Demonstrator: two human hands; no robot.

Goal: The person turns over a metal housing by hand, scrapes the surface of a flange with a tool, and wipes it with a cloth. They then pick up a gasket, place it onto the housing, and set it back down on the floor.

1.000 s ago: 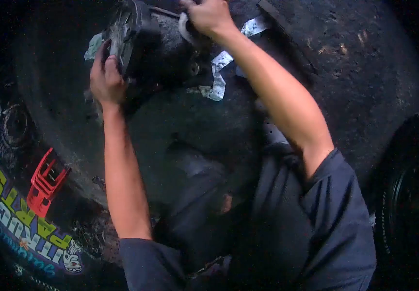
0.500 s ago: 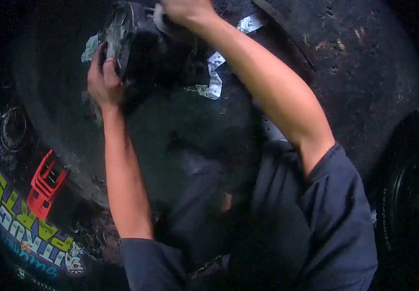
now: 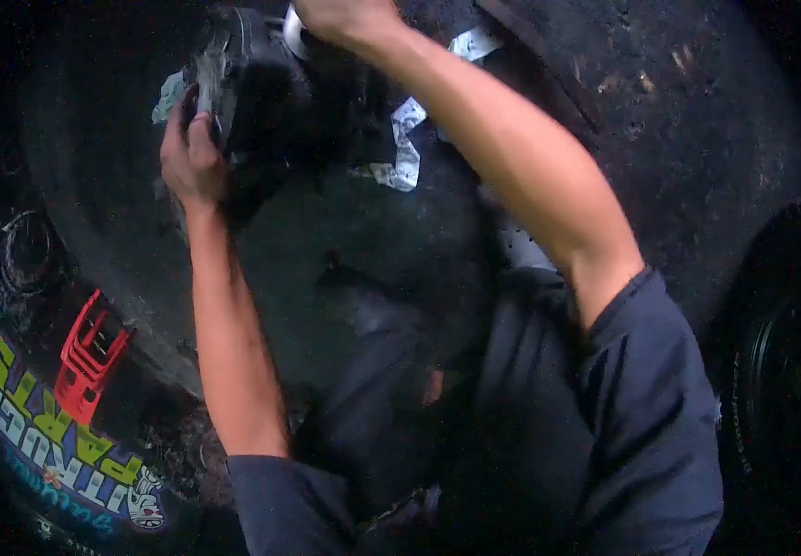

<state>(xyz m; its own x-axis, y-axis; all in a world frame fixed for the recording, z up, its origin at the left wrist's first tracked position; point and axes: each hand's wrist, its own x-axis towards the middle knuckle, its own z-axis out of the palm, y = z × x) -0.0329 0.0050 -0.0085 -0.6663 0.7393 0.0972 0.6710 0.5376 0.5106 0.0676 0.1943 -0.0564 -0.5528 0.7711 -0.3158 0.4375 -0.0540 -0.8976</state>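
Note:
My left hand (image 3: 194, 157) grips the left side of a dark, bulky mechanical part (image 3: 275, 102), its fingers and thumb resting along the part's scuffed grey face. At the top edge of the head view, my right hand (image 3: 349, 17) is closed around a whitish object (image 3: 293, 32) held against the upper right of that part. Most of this object is hidden by the hand, and I cannot tell what it is. Crumpled pale paper or foil strips lie near the part, one strip (image 3: 405, 148) to its right and a scrap (image 3: 169, 97) behind my left hand.
Another pale strip (image 3: 475, 44) lies beyond my right forearm on the dark, stained floor (image 3: 660, 167). On the left are a red plastic chair (image 3: 85, 361) and a sign with truck parts lettering (image 3: 57, 435). A tyre (image 3: 771, 371) stands at the right edge.
My right hand and the whitish object have shifted slightly left on the part. My left hand keeps its grip, and the whole view has moved a little.

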